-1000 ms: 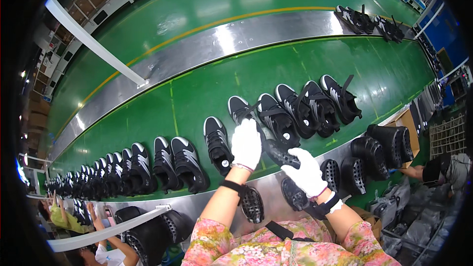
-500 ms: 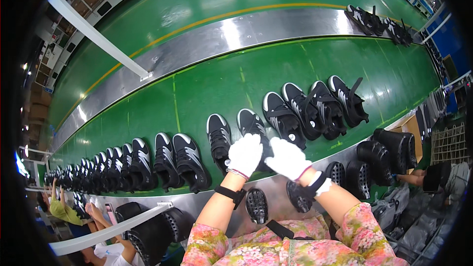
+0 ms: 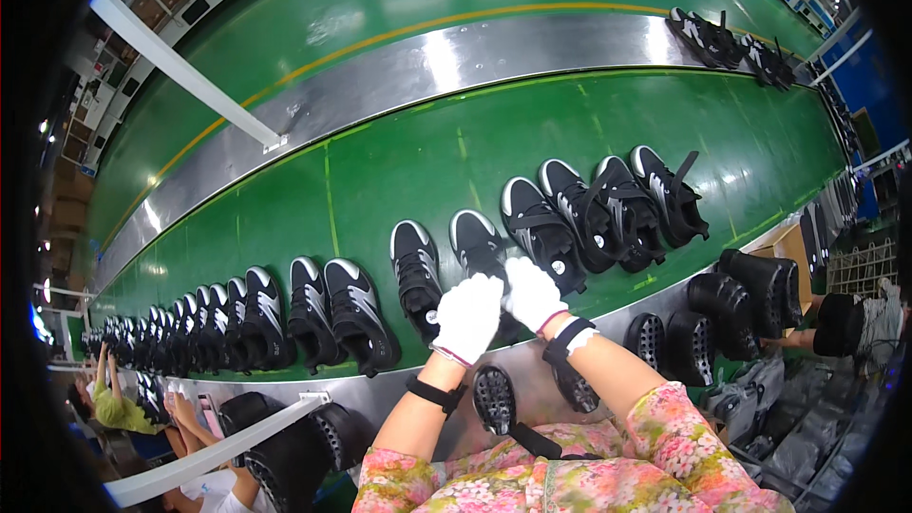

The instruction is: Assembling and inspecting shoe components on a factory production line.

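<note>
At the far left a long row of black-and-white shoes (image 3: 237,323) lies packed side by side on the green conveyor belt (image 3: 399,161), and a co-worker in a green top (image 3: 114,407) stands at the belt's edge. Next along, a pair of shoes (image 3: 332,309) lies by itself.

In the middle, the person in white gloves has both hands on one black shoe (image 3: 480,252) with a white toe, near the belt's near edge, just right of its partner shoe (image 3: 415,261). The left hand (image 3: 467,316) is curled over the shoe's heel end and the right hand (image 3: 532,293) is pressed close beside it, also closed on that end; the two gloves touch. Whether the fingers pinch a strap or only press down I cannot tell.

To the right lie four more shoes (image 3: 594,214) with loose straps, and beyond them, off the belt, black shoe moulds (image 3: 750,290) sit along the metal rim (image 3: 608,309).

I judge the shoes at the left to be done and the strapped ones on the right still waiting, though that is a guess from how they lie.

Half a second ago the hands hovered just below this shoe; now they are on it, and the whole line has shifted slightly left in view.
</note>
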`<control>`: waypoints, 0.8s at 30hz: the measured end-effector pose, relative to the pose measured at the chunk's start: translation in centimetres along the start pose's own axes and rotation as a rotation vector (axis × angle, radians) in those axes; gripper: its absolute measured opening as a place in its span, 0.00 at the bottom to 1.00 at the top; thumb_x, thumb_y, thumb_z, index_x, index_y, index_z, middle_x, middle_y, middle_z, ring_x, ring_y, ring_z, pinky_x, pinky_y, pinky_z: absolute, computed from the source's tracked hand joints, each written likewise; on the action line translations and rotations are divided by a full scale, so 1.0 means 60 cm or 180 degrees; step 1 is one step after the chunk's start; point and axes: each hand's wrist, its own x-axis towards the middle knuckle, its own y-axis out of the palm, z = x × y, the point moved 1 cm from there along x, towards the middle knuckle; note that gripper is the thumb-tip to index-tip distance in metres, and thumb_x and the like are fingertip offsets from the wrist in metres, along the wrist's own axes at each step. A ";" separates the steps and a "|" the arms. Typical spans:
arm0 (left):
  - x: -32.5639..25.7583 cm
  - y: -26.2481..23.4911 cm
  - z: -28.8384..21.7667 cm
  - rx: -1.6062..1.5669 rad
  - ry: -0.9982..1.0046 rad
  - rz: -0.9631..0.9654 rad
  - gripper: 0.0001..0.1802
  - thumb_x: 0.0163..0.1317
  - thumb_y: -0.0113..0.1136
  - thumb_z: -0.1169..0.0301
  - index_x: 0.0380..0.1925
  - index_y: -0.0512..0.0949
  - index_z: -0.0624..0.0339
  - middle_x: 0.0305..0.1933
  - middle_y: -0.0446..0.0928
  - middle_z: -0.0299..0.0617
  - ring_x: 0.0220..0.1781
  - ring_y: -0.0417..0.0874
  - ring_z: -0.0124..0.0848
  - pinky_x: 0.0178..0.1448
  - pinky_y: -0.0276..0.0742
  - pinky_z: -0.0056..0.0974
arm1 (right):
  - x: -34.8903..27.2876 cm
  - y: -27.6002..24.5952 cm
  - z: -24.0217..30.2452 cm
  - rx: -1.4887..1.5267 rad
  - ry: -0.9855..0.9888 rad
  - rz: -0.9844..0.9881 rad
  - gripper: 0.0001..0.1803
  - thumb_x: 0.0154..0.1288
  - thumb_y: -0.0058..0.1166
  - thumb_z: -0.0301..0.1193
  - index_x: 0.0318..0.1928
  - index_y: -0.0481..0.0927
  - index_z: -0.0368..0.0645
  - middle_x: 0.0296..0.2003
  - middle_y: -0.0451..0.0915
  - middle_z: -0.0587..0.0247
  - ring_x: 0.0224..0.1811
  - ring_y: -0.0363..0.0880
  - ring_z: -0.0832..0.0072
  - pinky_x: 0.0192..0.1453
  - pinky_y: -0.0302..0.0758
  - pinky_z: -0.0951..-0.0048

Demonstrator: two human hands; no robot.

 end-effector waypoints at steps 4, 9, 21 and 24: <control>-0.009 0.007 -0.012 0.0104 -0.0034 -0.0339 0.06 0.64 0.53 0.68 0.37 0.79 0.53 0.28 0.75 0.44 0.31 0.81 0.42 0.33 0.77 0.45 | -0.002 0.025 -0.002 -0.0237 0.0237 -0.0206 0.17 0.59 0.58 0.37 0.47 0.75 0.43 0.38 0.78 0.49 0.42 0.81 0.52 0.45 0.77 0.53; -0.028 0.021 0.011 0.0219 -0.0441 -0.0453 0.11 0.58 0.59 0.68 0.41 0.79 0.56 0.32 0.76 0.43 0.35 0.80 0.41 0.37 0.76 0.46 | 0.007 -0.045 -0.008 0.1492 0.0065 0.0750 0.31 0.54 0.68 0.40 0.54 0.74 0.36 0.41 0.80 0.50 0.45 0.82 0.56 0.50 0.78 0.58; -0.050 0.022 0.021 -0.0049 -0.0924 -0.0554 0.15 0.54 0.60 0.70 0.44 0.79 0.56 0.35 0.77 0.45 0.37 0.81 0.44 0.42 0.77 0.47 | 0.045 -0.073 0.017 0.4034 0.1436 0.0517 0.03 0.66 0.55 0.25 0.34 0.75 0.41 0.21 0.75 0.65 0.17 0.73 0.79 0.18 0.69 0.76; -0.059 0.037 0.022 -0.0327 -0.1226 -0.1113 0.15 0.54 0.60 0.70 0.43 0.79 0.55 0.39 0.79 0.45 0.40 0.82 0.44 0.44 0.78 0.46 | 0.012 -0.050 0.003 0.3905 0.1547 0.0634 0.03 0.66 0.56 0.26 0.34 0.76 0.42 0.21 0.76 0.65 0.17 0.73 0.78 0.18 0.68 0.76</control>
